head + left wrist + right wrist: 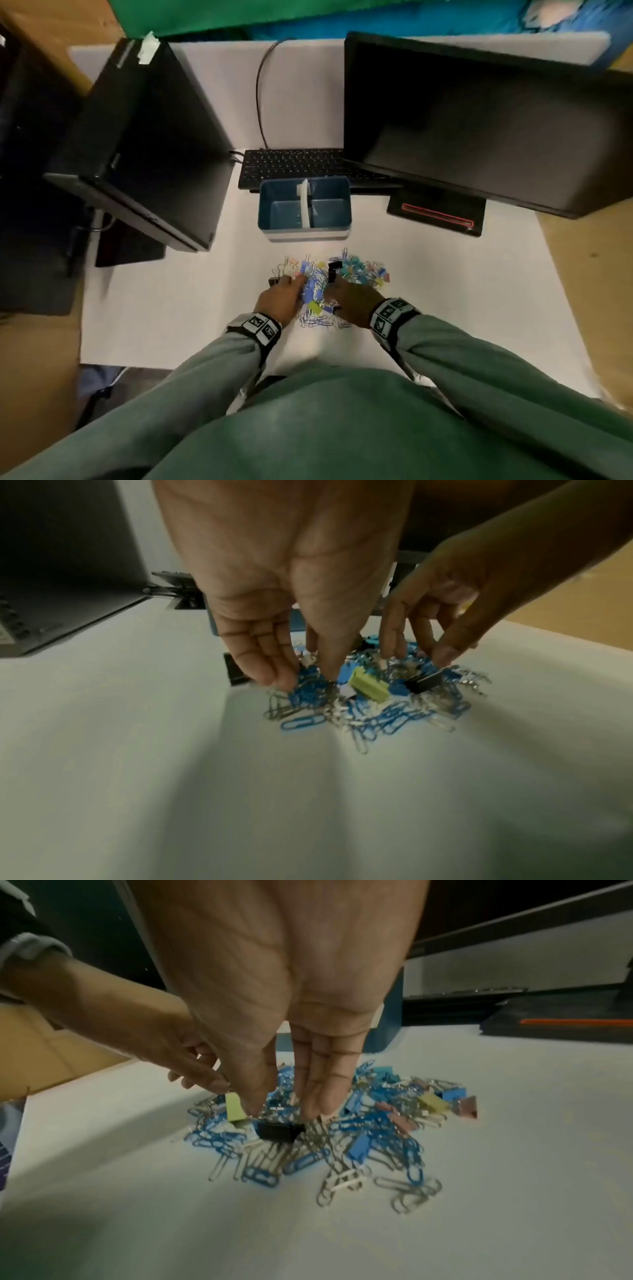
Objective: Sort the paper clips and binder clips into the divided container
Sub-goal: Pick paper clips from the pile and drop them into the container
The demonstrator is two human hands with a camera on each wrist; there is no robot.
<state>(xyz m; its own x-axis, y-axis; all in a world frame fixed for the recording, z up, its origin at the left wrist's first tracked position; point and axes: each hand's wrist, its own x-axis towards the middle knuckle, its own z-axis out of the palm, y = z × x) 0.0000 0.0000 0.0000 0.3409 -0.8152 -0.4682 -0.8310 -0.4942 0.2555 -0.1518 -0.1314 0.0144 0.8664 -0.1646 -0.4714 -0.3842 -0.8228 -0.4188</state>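
Observation:
A mixed pile of blue and silver paper clips [317,310] and coloured binder clips [359,270] lies on the white table, in front of the blue divided container [274,219], whose two compartments hold nothing. My left hand [306,680] reaches down into the pile's left side, its thumb and fingertips [284,680] pinching blue paper clips [308,685]. My right hand [284,1110] is at the pile's middle, thumb and fingertips [318,1104] at either end of a black binder clip [279,1131]. A yellow-green binder clip [234,1107] lies between the hands.
Two dark monitors [479,120] lean over the table at left and right, with a black keyboard [294,164] behind the container. A black monitor base with a red stripe [438,214] sits to the right. Another black binder clip [274,281] lies by my left hand.

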